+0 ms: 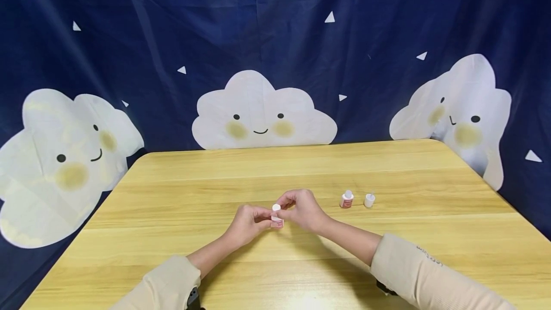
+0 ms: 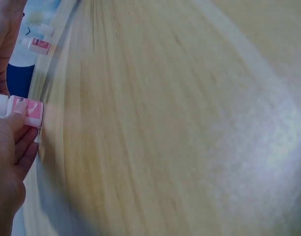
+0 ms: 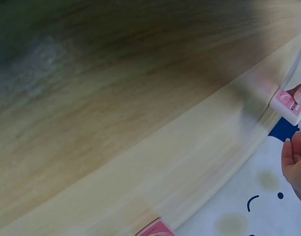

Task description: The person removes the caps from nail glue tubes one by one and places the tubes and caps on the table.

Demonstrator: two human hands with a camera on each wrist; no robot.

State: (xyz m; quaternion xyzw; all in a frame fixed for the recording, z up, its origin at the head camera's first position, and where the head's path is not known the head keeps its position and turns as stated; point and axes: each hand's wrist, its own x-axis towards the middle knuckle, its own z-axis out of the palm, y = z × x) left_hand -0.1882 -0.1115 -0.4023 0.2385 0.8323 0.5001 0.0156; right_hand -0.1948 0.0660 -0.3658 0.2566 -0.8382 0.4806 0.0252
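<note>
A small white bottle with a pink label (image 1: 277,224) stands upright near the middle of the table. My left hand (image 1: 246,227) pinches its body between thumb and fingers; the left wrist view shows the thumb across the label of the bottle (image 2: 34,114). Above, my right hand (image 1: 304,210) pinches the white cap (image 1: 276,207) at the bottle's top. Whether the cap is tight or loose cannot be seen. In the right wrist view, the right hand's fingers (image 3: 297,150) are at the frame's edge beside the bottle (image 3: 286,108), the cap partly cut off.
Right of the hands stands a second pink-labelled bottle (image 1: 346,201), its outer cap off. Beside it is a white cap (image 1: 369,200) with a thin stem pointing up. The wooden table (image 1: 206,181) ends at a dark blue curtain (image 1: 172,23) with clouds.
</note>
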